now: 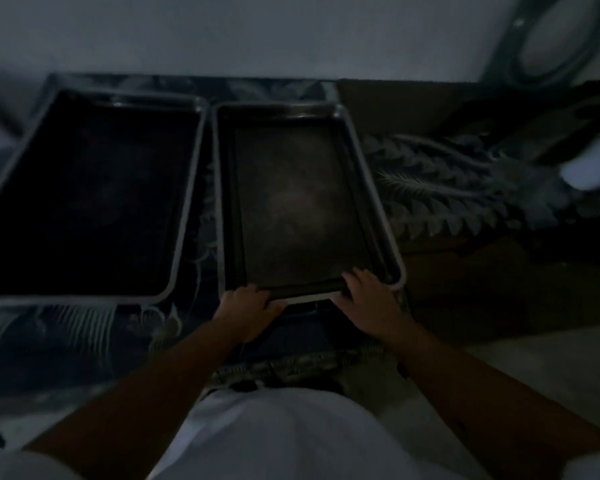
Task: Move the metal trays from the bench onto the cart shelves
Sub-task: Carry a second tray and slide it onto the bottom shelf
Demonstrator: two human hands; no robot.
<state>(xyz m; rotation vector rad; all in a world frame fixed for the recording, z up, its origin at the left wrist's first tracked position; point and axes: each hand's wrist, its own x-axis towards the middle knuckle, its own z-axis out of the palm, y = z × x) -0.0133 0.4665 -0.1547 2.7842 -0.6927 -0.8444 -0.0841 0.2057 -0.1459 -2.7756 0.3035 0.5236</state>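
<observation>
The scene is very dark. Two rectangular metal trays lie side by side on a bench covered with a leaf-patterned cloth (pixel 430 188). The left tray (pixel 187 188) sits flat with nothing touching it. The right tray (pixel 368 188) has its near short edge in both my hands. My left hand (pixel 246 311) grips the near-left corner, fingers curled over the rim. My right hand (pixel 369 301) grips the near-right part of the same edge, fingers reaching over the rim into the tray. No cart is in view.
A pale wall runs behind the bench. A round framed object (pixel 555 39) leans at the top right. A white item (pixel 593 164) lies at the right edge on dark clutter. Pale floor shows at the lower right.
</observation>
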